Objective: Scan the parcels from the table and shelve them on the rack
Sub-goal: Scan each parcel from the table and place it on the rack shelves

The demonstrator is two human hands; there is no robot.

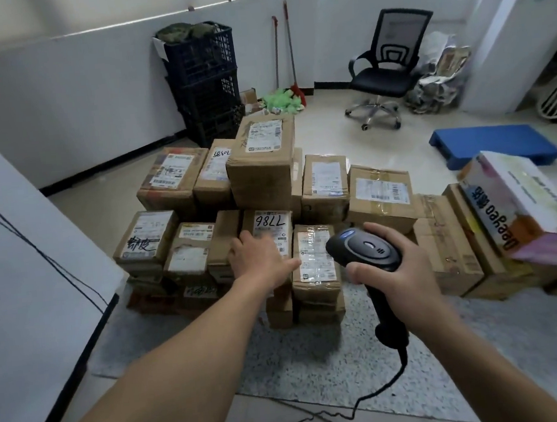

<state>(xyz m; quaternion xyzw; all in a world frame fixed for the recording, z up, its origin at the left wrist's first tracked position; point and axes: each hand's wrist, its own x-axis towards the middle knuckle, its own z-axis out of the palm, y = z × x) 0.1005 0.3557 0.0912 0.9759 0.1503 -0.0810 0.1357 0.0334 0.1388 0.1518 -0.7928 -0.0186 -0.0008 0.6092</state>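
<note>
Nearest us, our two bare forearms reach out over the speckled table [300,360], and the black cable [380,390] trails down from the scanner [364,248]. Our right hand [396,267] is wrapped round the scanner's handle, gripping it firmly, with its head aimed down at the pile. Our left hand [258,259] lies with its fingers stretched flat on the parcel marked 7786 [271,223], touching it and not closed round it. The thumb points towards the taped parcel [315,258] just beside it.

Behind these, the parcels [382,195] stand in rows, stacked two or three high, labels up. A printed carton [522,203] leans tilted on the boxes at the right. We judge the task to be at an early stage. The pile looks large, no parcel is lifted, and this one is only being steadied for a scan. Nearly all the scanning and all the carrying seem left to do. The rack is not in view, so we cannot tell how much is shelved.

Farther off on the floor are a blue pallet [493,145], stacked dark crates [205,79] and an office chair [385,66] near the wall.
</note>
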